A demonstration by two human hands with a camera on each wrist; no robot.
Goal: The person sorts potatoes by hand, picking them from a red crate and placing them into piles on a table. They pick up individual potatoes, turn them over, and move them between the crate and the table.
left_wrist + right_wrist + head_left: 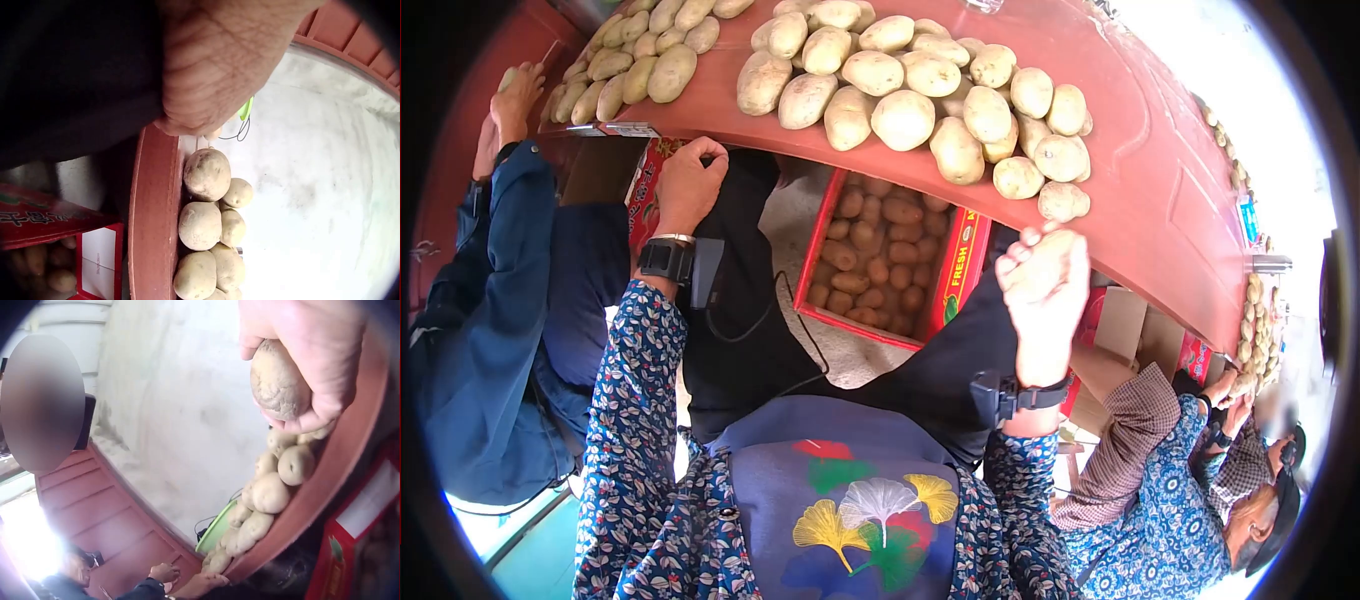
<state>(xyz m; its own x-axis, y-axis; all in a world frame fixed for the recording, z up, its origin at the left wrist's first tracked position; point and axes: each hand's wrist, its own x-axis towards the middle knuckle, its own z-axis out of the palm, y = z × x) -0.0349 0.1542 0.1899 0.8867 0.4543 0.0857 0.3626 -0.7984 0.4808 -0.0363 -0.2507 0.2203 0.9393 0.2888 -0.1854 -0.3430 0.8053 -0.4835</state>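
My right hand [1045,285] is raised at the edge of the red table [1150,220]. In the right wrist view, its fingers and thumb curl round a pale potato [278,381] with rough, cracked skin. Below that hand, more potatoes [270,492] lie piled along the table. My left hand [688,190] is loosely curled near the table's front edge, over the dark trouser leg, with nothing visible in it. Its back fills the top of the left wrist view, its fingertips hidden. Close by stands the main pile of potatoes [903,120].
Between my knees sits a red box [808,270] of small brownish potatoes. A black cable [795,325] crosses my lap. Other people's hands [518,100] are at the table on the left, and more people [1170,490] sit on the right. Another potato heap [672,73] lies at the upper left.
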